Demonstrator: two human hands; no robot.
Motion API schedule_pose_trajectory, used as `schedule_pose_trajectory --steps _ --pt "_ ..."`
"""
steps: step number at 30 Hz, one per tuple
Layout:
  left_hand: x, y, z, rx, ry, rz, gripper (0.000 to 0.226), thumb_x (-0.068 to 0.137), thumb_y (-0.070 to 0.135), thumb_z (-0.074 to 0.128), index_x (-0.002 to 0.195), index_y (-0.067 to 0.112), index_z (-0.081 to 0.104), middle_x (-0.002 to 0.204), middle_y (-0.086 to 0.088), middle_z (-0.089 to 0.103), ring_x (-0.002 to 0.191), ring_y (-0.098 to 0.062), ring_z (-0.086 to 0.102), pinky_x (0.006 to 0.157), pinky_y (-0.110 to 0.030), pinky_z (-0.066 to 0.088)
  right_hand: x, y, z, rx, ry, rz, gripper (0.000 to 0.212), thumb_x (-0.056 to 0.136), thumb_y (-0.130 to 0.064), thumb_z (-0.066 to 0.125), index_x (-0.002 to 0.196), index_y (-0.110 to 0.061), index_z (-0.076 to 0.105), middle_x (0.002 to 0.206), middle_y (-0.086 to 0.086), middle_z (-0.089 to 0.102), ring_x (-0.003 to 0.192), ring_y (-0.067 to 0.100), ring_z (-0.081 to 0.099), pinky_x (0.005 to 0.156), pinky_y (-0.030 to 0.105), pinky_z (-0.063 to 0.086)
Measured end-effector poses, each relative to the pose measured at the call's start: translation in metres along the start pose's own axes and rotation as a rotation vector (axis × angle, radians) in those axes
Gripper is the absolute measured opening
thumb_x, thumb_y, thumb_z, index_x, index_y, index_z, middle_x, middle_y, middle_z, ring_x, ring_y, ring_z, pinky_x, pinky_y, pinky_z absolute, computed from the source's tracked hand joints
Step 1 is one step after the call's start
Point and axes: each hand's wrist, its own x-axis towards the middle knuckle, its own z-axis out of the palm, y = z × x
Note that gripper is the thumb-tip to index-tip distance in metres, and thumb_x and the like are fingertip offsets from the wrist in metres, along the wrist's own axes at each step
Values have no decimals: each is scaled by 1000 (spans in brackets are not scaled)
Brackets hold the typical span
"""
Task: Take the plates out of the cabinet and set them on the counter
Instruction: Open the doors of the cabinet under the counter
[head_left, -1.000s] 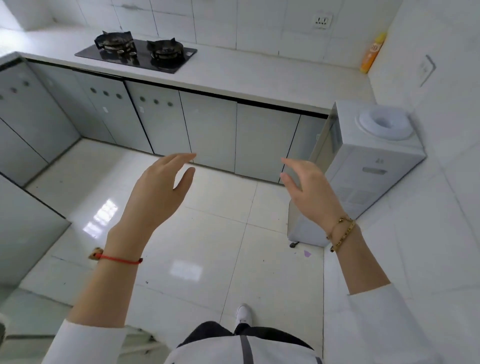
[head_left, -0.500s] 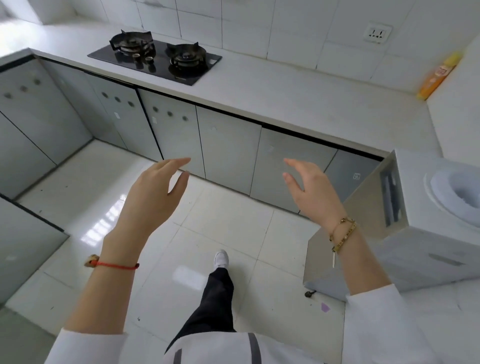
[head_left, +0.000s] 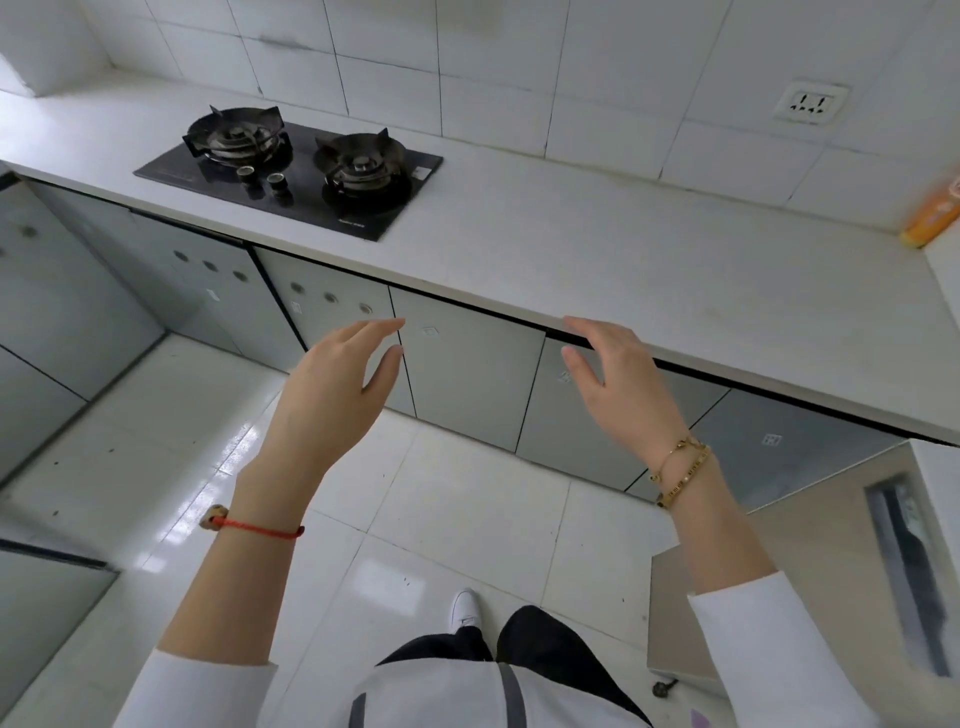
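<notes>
No plates are visible. A row of closed grey cabinet doors (head_left: 467, 374) runs under the white counter (head_left: 597, 260). My left hand (head_left: 332, 395) is held out, open and empty, in front of the doors near the seam below the stove. My right hand (head_left: 618, 384) is also open and empty, its fingertips close under the counter's front edge, apart from the doors.
A black two-burner gas stove (head_left: 296, 166) sits in the counter at the left. An orange bottle (head_left: 935, 218) stands at the far right corner. A white water dispenser (head_left: 831, 571) stands on the floor at my right. More grey cabinets (head_left: 47, 322) line the left side.
I have stepped closer to the counter; cabinets and stove appear larger and nearer. Both hands stay raised and open, now almost reaching the doors.
</notes>
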Motion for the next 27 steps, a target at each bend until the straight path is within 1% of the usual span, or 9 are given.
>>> schedule_pose_trajectory --steps 4,10,13,16,18,20,23,27 --pt "30 -7 9 -12 -23 -5 36 100 30 45 134 22 54 130 2 62 119 -19 57 95 -35 48 26 13 9 -2 -15 27 40 99 -34 41 136 -19 47 135 -2 52 130 12 40 107 21 28" --pt "64 -11 30 -14 -71 -28 36 100 30 45 134 22 55 132 3 61 122 -18 56 97 -33 46 58 37 19 14 -35 68 40 99 -33 42 136 -19 47 135 -1 52 130 13 40 105 20 26" --pt "81 -9 45 -15 -95 -35 36 100 30 45 134 23 54 132 5 60 120 -16 56 95 -31 48 77 48 22 14 -47 78 40 99 -33 41 135 -18 48 133 -1 54 129 13 41 106 21 28" --pt "100 -6 63 -14 -110 -22 36 100 29 45 134 22 55 132 5 61 118 -16 58 94 -28 46 95 60 22 19 -43 79 39 99 -31 42 135 -17 48 133 -1 54 129 12 40 106 22 29" --pt "115 -3 75 -23 -123 -24 36 100 29 45 133 21 55 132 4 61 119 -17 58 97 -31 47 108 69 21 18 -43 83 38 99 -30 43 135 -17 49 132 -1 55 128 13 41 107 25 31" --pt "130 0 88 -35 -123 -30 36 100 29 45 132 20 56 130 2 62 118 -19 58 96 -35 49 119 80 22 6 -49 72 38 98 -27 44 134 -15 50 130 1 56 127 16 42 108 29 35" --pt "149 0 108 -42 -103 -36 35 100 30 45 131 21 57 128 3 63 116 -19 59 93 -32 49 135 95 27 -20 -59 59 36 98 -24 45 132 -13 51 129 3 57 125 18 44 106 34 37" --pt "165 -8 137 -42 -82 -29 34 100 29 46 130 21 58 127 3 63 116 -19 60 91 -31 49 146 117 44 -40 -48 38 36 98 -24 45 131 -13 52 128 3 57 124 18 45 105 32 37"
